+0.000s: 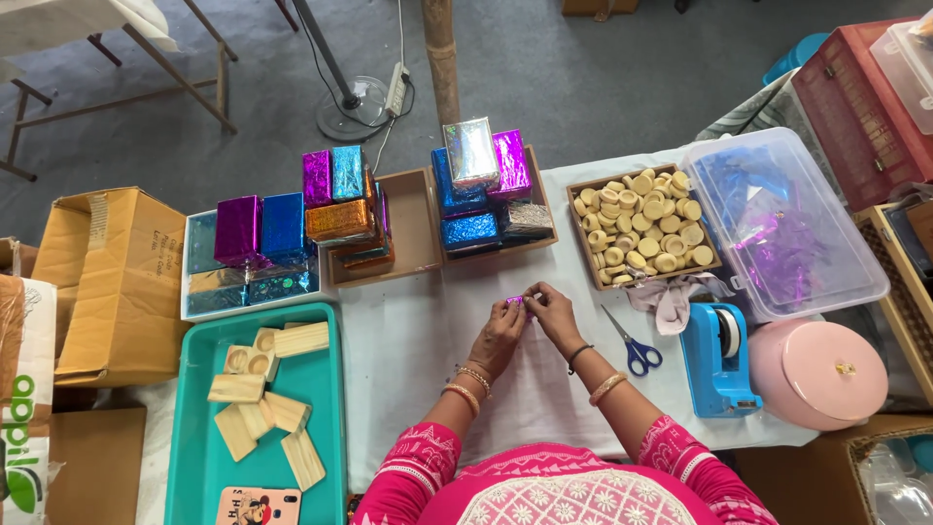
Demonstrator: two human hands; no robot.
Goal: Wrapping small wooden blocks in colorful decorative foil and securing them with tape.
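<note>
We pinched small purple shiny piece [515,300] between both hands, mid-table. Left hand [499,333] and right hand [554,313] fingers closed tight on it, keeping it steady. Scissors [632,345], blue tape holder [717,358] near right edge, handy.

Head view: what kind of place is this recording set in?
Probably a small craft or gift-packing workshop. Wooden trays hold foil-wrapped boxes, a box holds round pale discs, and bare wooden blocks wait in a teal tray. A tape dispenser and scissors lie on the cloth-covered table.
</note>
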